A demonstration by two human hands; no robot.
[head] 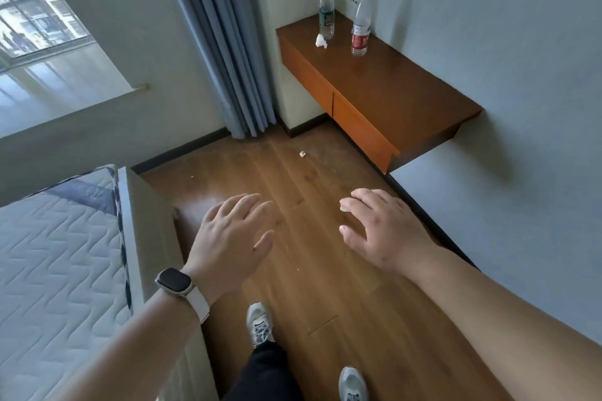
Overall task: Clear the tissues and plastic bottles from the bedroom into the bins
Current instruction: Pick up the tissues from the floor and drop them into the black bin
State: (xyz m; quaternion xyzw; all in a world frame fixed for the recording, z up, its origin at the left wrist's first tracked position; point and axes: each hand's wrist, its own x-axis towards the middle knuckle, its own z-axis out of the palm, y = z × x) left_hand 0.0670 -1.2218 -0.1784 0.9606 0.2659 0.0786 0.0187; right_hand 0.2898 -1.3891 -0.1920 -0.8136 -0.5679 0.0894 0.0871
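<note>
Bedroom, mid-frame: my left hand (233, 239) and right hand (379, 228) hang over the wood floor (325, 270), fingers spread, holding nothing. On the wall-mounted desk (391, 91), upper right of the frame, stand two plastic bottles, one green-labelled (326, 10) and one red-capped (361, 26), with a crumpled tissue (321, 41) touching the first one's base. A small scrap (302, 154) lies on the floor below the desk.

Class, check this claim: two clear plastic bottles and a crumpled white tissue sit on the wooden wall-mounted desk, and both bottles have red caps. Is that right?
Not quite. In the head view only the red-labelled clear plastic bottle has a red cap; the green-labelled clear plastic bottle has a white one. Both stand on the wooden wall-mounted desk with the crumpled white tissue.
</note>
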